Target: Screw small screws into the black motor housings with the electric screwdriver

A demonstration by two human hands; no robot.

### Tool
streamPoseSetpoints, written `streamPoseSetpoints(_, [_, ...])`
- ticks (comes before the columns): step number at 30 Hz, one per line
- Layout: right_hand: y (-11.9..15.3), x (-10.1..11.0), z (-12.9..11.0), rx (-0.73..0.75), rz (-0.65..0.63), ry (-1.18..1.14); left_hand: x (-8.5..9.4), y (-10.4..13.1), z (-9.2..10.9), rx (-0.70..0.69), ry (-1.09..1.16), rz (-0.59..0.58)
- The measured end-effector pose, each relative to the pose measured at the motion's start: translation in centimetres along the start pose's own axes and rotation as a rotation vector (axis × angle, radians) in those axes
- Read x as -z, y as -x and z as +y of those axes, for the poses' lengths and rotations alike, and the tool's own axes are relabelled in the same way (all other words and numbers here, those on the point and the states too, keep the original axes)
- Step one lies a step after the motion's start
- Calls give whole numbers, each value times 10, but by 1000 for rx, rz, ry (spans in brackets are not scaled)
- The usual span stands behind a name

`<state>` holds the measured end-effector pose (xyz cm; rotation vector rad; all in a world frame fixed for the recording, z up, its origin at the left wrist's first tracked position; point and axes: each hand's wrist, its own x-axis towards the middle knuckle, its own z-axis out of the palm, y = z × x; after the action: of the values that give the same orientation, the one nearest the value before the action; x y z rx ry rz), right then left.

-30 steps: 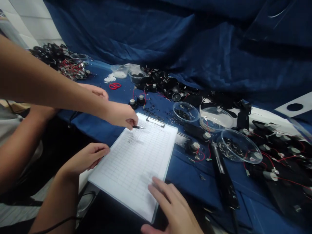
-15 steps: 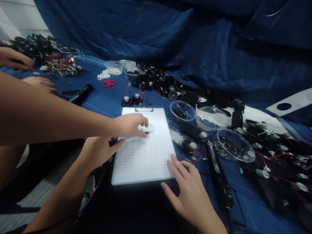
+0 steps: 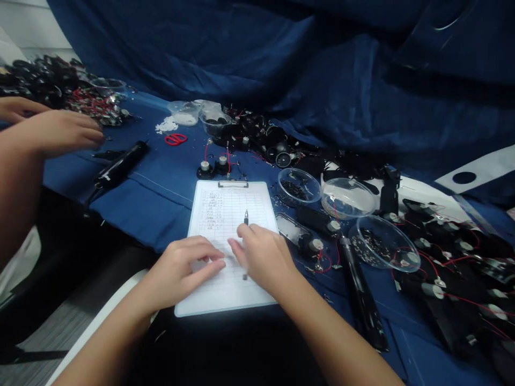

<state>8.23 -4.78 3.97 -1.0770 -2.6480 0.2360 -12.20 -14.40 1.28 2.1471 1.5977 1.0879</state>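
Observation:
A clipboard lies in front of me, bearing a sheet of gridded paper with handwriting in its upper left. My right hand is over the sheet, its fingers curled around a pen. The pen's tip points away from me and its rear end shows below the hand. On the lower left of the sheet rests my left hand, empty, its fingers loosely bent and apart from the thumb.
A co-worker's hands are at the left, near a black electric screwdriver. Red-handled scissors, small motors with red wires and clear bowls of screws lie beyond. Another black screwdriver lies right of the clipboard.
The co-worker's arm has withdrawn left from over the clipboard, leaving the pen. My right hand has moved from the clipboard's edge onto the pen; my left hand has come onto the sheet.

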Motion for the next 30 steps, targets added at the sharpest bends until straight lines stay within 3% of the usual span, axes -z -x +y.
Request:
streamPoseSetpoints(3, [-10, 24, -7, 6, 142, -300, 7, 5, -23, 56, -261, 190])
streamPoseSetpoints(5, [-17, 34, -16, 27, 116, -662, 7, 9, -40, 41, -418, 234])
streamPoseSetpoints(7, [-28, 29, -25, 0, 25, -989, 1, 12, -49, -22, -497, 246])
streamPoseSetpoints(9, [-42, 8, -30, -79, 9, -1151, -8, 13, -49, -70, -531, 283])
streamPoseSetpoints(12, [-60, -30, -25, -236, -71, -1216, -21, 15, -42, -86, -519, 322])
streamPoseSetpoints(15, [-63, -48, -10, -283, -111, -1244, -27, 17, -41, -112, -456, 372])
streamPoseSetpoints(20, [-48, -44, 8, -256, -112, -1171, -29, 23, -49, -221, -428, 411])
streamPoseSetpoints(25, [-39, -43, 3, -213, -196, -1063, -29, 21, -43, -223, -465, 373])
streamPoseSetpoints(30, [-40, -38, 2, -94, -116, -812, -18, 9, -32, -132, -483, 218])
